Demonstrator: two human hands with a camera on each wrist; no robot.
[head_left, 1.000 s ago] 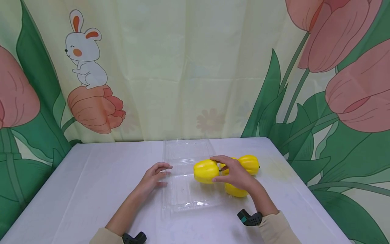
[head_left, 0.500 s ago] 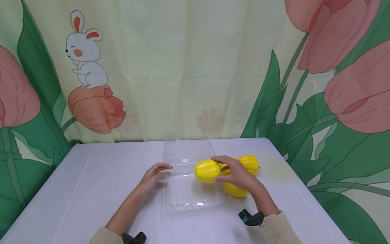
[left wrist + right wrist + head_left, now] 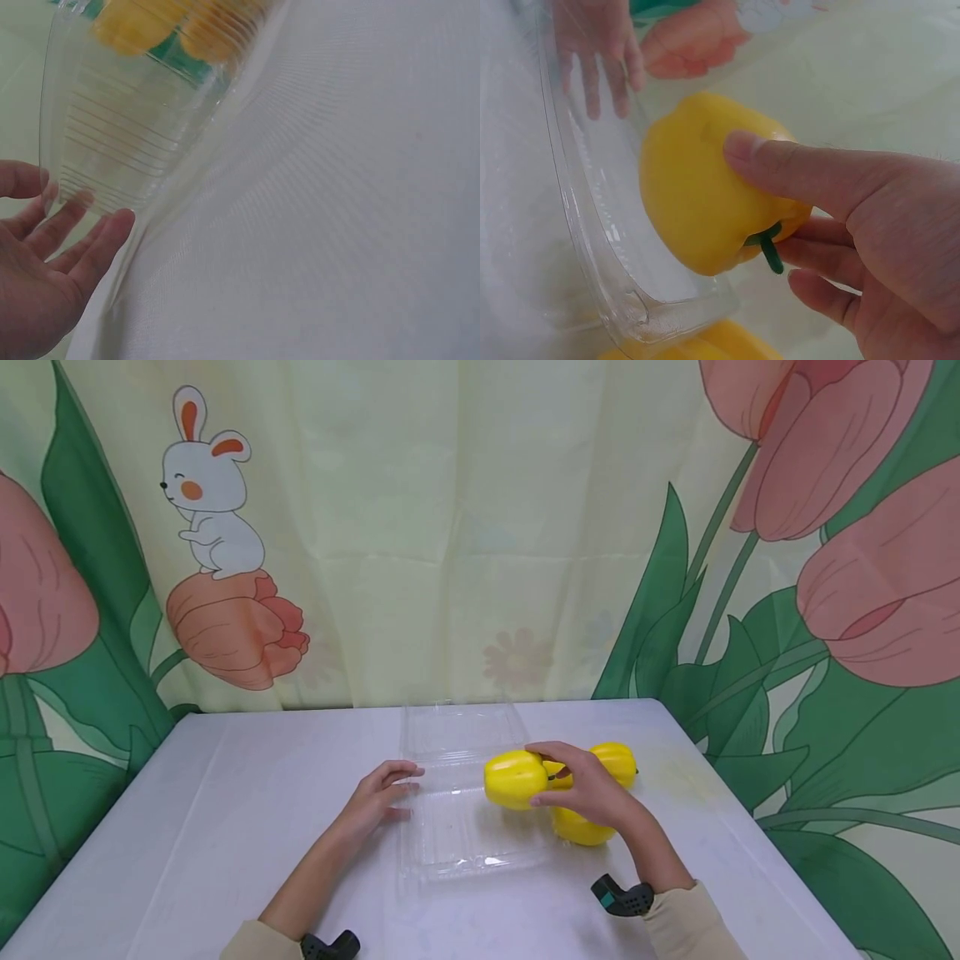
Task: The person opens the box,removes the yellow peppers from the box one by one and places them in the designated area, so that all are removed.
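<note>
A clear plastic clamshell box [image 3: 450, 852] lies with its lid folded back on the white table. My right hand [image 3: 585, 787] grips a yellow bell pepper [image 3: 516, 779] over the right part of the box. In the right wrist view, thumb and fingers hold the bell pepper [image 3: 705, 180] around its green-stemmed end. My left hand [image 3: 378, 797] is at the box's left side. Its fingers [image 3: 105, 244] are extended against the clear wall [image 3: 120, 135] in the left wrist view. More yellow bell peppers [image 3: 618, 762] lie right of the box, partly hidden by my right hand.
The lid [image 3: 465, 727] reaches toward the table's back edge. Another bell pepper [image 3: 581, 828] sits close to the box's right side, below my right hand. A printed curtain [image 3: 390, 527] hangs behind the white-covered table [image 3: 225, 827].
My right hand has shifted slightly right with the bell pepper in its grip. The left hand and the box have stayed in place.
</note>
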